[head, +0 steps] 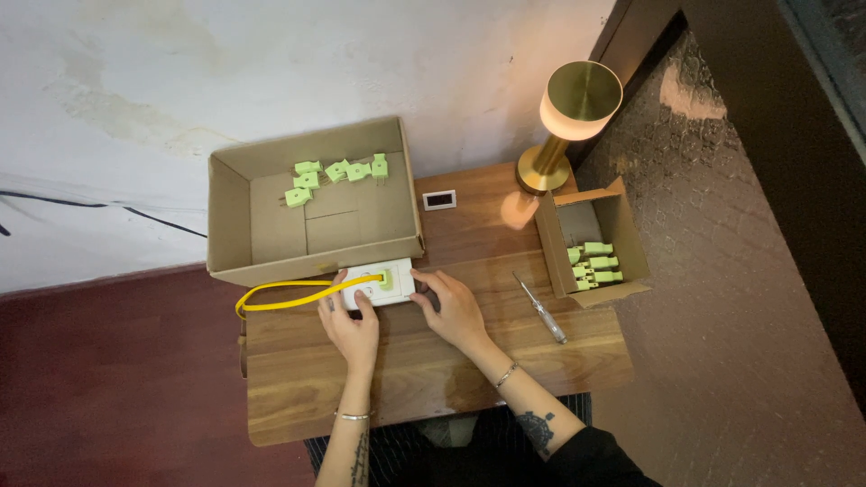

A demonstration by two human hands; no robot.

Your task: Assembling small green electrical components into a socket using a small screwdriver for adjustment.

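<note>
White socket block [377,283] between both hands, against large open carton [271,261].

Left hand [350,320] and right hand [456,309] lie close together, fingers bent forward

The surface [424,379] is brown wood with a smooth, soft shine; the big box [271,243] and the small box [631,243] are dull brown cardboard; the plugs [338,169] look like smooth green plastic; the lamp [555,149] is shiny gold metal; the cable [280,296] is smooth and yellow; the wall [271,63] is rough and patchy.
</note>
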